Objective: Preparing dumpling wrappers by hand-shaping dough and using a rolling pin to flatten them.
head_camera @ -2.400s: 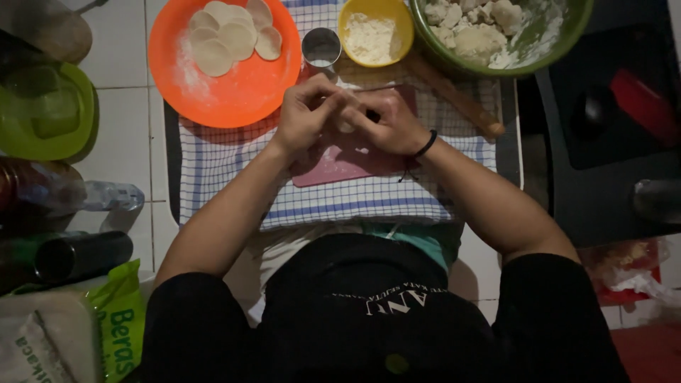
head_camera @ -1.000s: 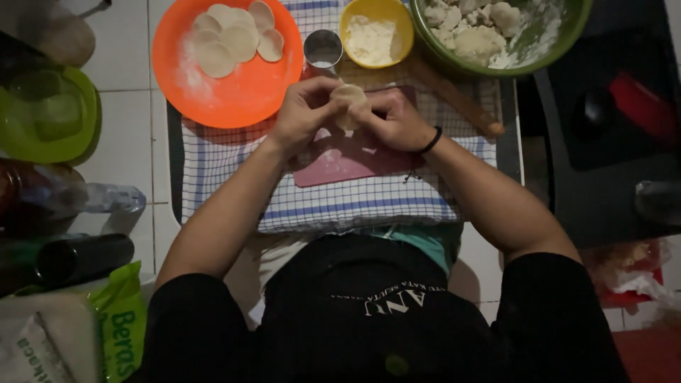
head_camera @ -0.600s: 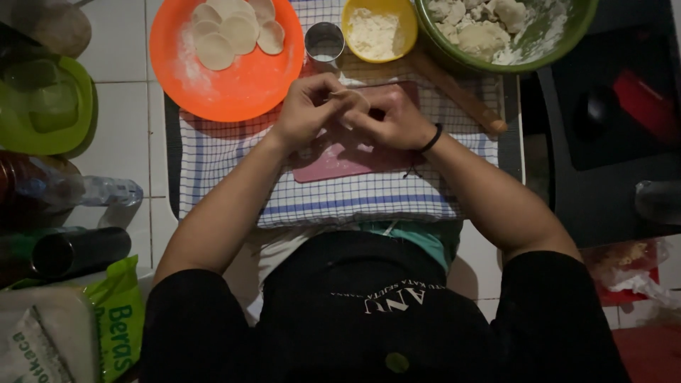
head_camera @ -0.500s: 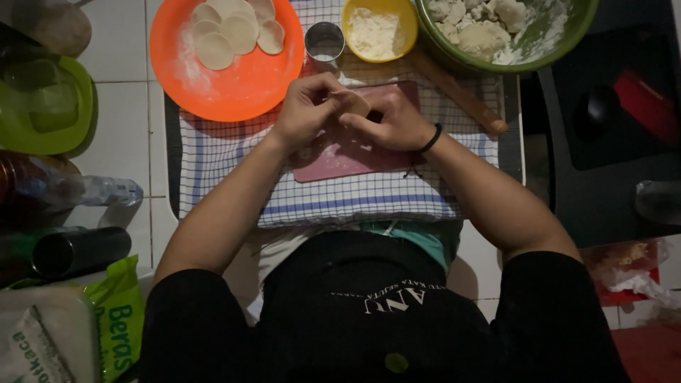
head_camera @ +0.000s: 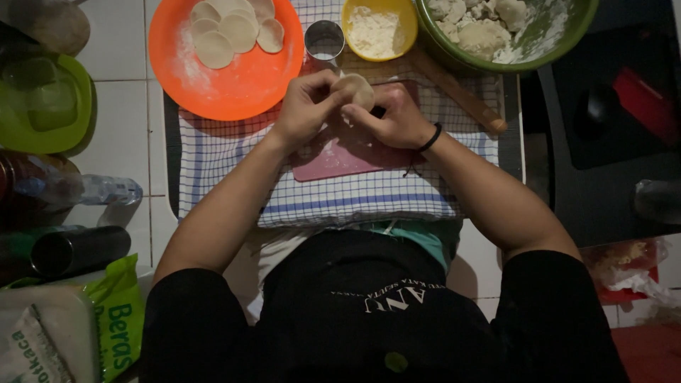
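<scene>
Fingers (head_camera: 333, 85) of left hand (head_camera: 306, 106) and right hand (head_camera: 389, 117) pinching a round dough wrapper (head_camera: 355, 90), now lifted higher above the pink cutting board (head_camera: 340, 152), near the metal ring cutter (head_camera: 324, 41).

Head camera looks straight down, close above

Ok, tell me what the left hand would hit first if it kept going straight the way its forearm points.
Probably the small metal cup, just beyond the left hand and the dough disc it holds; height above the cloth is unclear.
</scene>
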